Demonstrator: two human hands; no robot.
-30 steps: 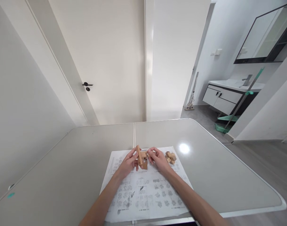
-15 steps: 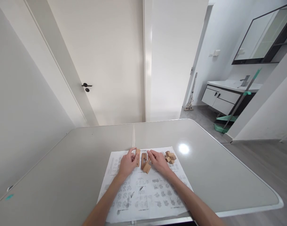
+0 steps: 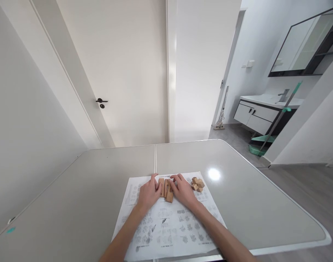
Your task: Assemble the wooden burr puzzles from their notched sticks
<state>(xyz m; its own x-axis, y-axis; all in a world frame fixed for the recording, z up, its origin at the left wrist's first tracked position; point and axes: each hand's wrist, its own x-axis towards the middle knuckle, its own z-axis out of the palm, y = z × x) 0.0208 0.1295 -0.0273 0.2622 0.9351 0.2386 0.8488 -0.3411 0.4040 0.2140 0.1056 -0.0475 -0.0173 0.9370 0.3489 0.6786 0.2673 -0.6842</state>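
Head view, the only one.

- Left hand [image 3: 149, 193] and right hand [image 3: 184, 190] are both down on the printed sheet [image 3: 170, 229], which lies at the near edge of the grey table [image 3: 95, 189].
- The wooden pieces [image 3: 166, 188] lie flat between the hands, side by side with their long edges touching or nearly so. One shorter piece sits slightly nearer the person.
- Grip, left: fingers stretched out and apart, tips resting on the leftmost piece. Nothing is enclosed.
- Grip, right: the same, with fingers spread flat over the right-hand pieces, pressing down rather than clamping.
- Judgement: lying flat keeps the pieces from tipping. Fingertips on top from both sides would hold the row together and steady on the slippery paper.
- The pieces are thus directly under the fingertips of both hands, touching them and level with the knuckles. They are not lifted.
- The assembled wooden puzzle [image 3: 197, 183] sits on the sheet just right of the right hand, apart from it and untouched.
- The sheet's rows of small diagrams are too small to read.
- Beyond the table are a white door [image 3: 122, 72] and, to the right, a sink cabinet [image 3: 253, 114].
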